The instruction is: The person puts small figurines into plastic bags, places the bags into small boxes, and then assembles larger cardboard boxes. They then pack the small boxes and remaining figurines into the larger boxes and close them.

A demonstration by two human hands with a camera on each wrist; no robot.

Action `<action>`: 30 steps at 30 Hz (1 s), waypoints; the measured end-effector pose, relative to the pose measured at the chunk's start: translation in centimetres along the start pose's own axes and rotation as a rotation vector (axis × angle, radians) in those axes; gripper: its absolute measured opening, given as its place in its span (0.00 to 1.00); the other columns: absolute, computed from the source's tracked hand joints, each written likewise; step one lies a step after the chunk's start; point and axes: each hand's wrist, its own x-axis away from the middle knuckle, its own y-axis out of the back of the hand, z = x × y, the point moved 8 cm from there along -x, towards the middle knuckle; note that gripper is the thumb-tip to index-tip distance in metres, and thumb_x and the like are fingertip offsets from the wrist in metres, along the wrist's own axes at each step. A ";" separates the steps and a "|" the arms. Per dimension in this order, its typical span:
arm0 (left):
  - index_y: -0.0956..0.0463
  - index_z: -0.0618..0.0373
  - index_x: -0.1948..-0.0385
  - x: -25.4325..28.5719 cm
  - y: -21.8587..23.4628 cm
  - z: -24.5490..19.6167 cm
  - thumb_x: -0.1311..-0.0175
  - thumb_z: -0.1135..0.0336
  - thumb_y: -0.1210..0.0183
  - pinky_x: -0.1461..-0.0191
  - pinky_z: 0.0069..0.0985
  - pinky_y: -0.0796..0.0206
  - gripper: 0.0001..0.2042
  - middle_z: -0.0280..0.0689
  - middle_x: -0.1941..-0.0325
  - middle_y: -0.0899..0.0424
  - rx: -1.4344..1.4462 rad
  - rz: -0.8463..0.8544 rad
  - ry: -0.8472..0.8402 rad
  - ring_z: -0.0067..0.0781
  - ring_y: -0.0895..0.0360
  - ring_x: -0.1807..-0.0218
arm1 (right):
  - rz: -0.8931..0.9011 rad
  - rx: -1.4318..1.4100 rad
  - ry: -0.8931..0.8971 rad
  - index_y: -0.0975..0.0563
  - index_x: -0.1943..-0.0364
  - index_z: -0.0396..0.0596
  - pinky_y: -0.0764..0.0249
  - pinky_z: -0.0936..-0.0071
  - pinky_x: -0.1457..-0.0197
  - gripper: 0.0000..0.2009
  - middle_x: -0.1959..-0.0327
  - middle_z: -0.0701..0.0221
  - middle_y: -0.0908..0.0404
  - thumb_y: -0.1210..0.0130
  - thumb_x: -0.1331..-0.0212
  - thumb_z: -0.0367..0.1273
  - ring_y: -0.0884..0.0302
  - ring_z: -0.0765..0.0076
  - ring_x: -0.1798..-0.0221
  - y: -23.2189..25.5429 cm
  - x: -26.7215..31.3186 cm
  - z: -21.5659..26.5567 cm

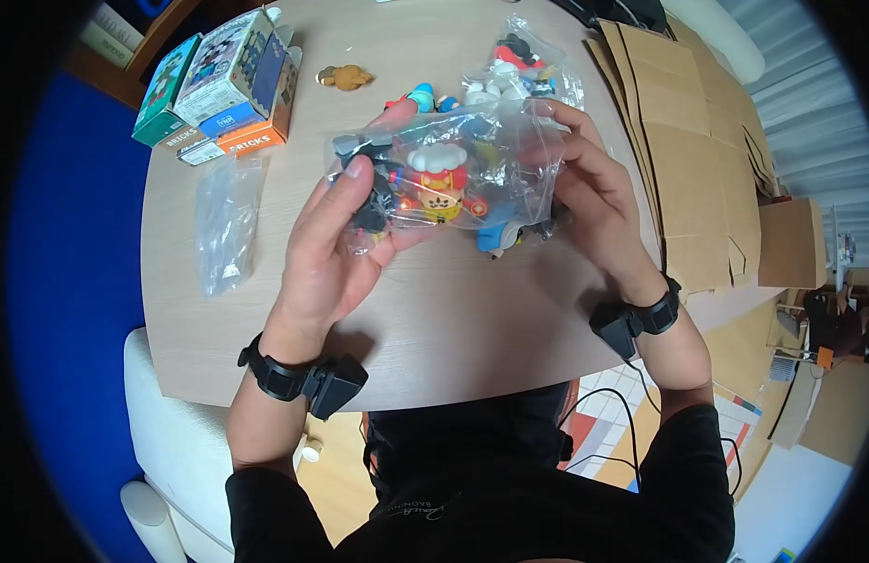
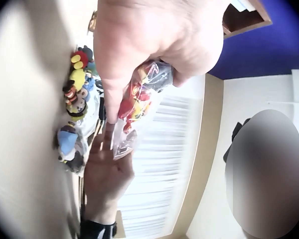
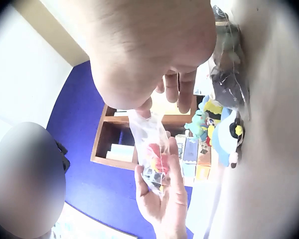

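Note:
A clear plastic bag point(image 1: 498, 192) is held up over the table between both hands. Inside it show a toy figure point(image 1: 441, 183) in red and yellow with a white top, and dark grey pieces point(image 1: 378, 202). My left hand point(image 1: 314, 258) grips the bag's left end, thumb across the front and fingers behind. At its other end, my right hand point(image 1: 598, 206) holds the plastic with thumb and curled fingers; in the right wrist view the thumb tip meets the bag's edge. Behind and below the bag lie several toy figures, among them a blue one point(image 1: 495, 236), partly hidden by it.
Stacked brick-toy boxes point(image 1: 223, 80) stand at the back left, with a flat clear bag point(image 1: 226, 225) in front. A brown figure point(image 1: 345, 77) lies near them. More bagged figures point(image 1: 519, 70) lie at the back right, beside folded cardboard point(image 1: 687, 141).

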 end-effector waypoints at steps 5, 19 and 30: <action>0.55 0.64 0.28 0.1 0.4 0.7 0.25 0.54 0.59 0.32 0.35 0.37 0.31 0.46 0.30 0.38 -0.099 0.063 0.044 0.42 0.33 0.32 | 0.187 -0.168 -0.173 0.22 0.48 0.42 0.29 0.75 0.43 0.16 0.44 0.66 0.23 0.52 0.39 0.18 0.28 0.73 0.42 -1.1 0.4 -1.5; 0.55 0.53 0.26 0.7 -0.7 3.1 0.23 0.51 0.62 0.37 0.27 0.37 0.29 0.38 0.34 0.33 0.177 0.139 0.270 0.29 0.32 0.36 | 0.285 0.240 0.020 0.22 0.45 0.50 0.31 0.66 0.38 0.25 0.42 0.60 0.23 0.30 0.51 0.29 0.26 0.55 0.41 -3.2 0.3 1.3; 0.51 0.56 0.28 0.1 0.1 2.3 0.23 0.51 0.64 0.36 0.39 0.30 0.27 0.44 0.34 0.32 0.129 0.063 0.227 0.37 0.28 0.36 | 0.220 0.264 0.080 0.21 0.55 0.44 0.24 0.68 0.44 0.23 0.48 0.61 0.18 0.26 0.58 0.28 0.21 0.61 0.44 -2.0 0.5 1.5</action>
